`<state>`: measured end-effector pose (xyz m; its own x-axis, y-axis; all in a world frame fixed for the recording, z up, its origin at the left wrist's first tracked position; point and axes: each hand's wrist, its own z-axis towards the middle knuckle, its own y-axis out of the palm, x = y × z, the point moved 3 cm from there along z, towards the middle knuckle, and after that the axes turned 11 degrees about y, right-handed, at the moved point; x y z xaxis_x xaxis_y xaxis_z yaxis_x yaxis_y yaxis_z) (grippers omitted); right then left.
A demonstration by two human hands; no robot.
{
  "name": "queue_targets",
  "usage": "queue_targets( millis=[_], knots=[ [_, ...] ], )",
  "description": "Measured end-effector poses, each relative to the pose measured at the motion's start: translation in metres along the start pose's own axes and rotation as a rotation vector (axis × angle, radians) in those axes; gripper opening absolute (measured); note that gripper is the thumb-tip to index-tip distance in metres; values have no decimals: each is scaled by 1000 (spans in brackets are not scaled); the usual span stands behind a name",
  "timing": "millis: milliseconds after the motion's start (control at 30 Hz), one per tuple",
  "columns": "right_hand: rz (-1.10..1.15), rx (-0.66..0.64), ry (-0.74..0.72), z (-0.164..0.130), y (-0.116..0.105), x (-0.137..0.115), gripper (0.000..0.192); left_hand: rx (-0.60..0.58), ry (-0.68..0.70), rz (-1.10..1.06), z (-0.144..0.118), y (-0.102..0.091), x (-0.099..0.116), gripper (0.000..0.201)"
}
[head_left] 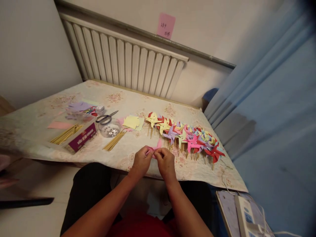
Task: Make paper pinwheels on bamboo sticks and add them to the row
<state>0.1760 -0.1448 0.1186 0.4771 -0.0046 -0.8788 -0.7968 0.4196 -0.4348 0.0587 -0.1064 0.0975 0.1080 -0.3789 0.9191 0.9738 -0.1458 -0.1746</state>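
Both hands meet at the near edge of the tabletop (37, 131), working one piece of pink paper (156, 147): the left hand (141, 161) pinches its left side between fingertips, and the right hand (165, 162) is closed on its right side, so the paper is held just above the cloth between them. One pointed flap sticks up above the fingers; how far it is folded cannot be told, since the hands hide most of it. Just beyond, to the right, lies a long row of finished pinwheels (187, 135) on sticks, in yellow, red, purple, pink and blue, overlapping one another, which suggests much of the work is already done. Supplies remain: yellow paper squares (132, 121), a loose bundle of wooden sticks (115, 141), more sticks in an open box (79, 136), a small clear dish (110, 129) with scissors (106, 117) resting across it. The pink piece has no stick yet.
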Motion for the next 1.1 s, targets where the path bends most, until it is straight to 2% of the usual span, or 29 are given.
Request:
queue_targets(
  millis=[100,233,333,400,467,533,600,967,1100],
  knots=[
    [1,44,10,-1,1,4,13,5,-16,-26,0,-1,0,16],
    [94,126,155,2,2,16,11,24,-45,-29,0,-2,1,17],
    [212,171,255,4,3,25,41,24,-76,-6,-1,-3,0,19],
    [336,81,309,6,6,30,50,20,-95,-10,-2,-2,1,20],
    [461,-74,346,5,10,31,40,20,-108,-27,-3,-2,2,20],
    [508,-161,358,4,12,30,26,18,-116,-42,-3,-2,4,20],
    [496,-151,361,3,10,28,20,8,-122,-55,-3,-2,6,21],
    [499,-127,368,1,8,27,18,19,-133,-183,-5,0,4,19],
    [480,-128,384,0,8,27,17,-13,-139,-214,-5,0,2,17]
  ],
)
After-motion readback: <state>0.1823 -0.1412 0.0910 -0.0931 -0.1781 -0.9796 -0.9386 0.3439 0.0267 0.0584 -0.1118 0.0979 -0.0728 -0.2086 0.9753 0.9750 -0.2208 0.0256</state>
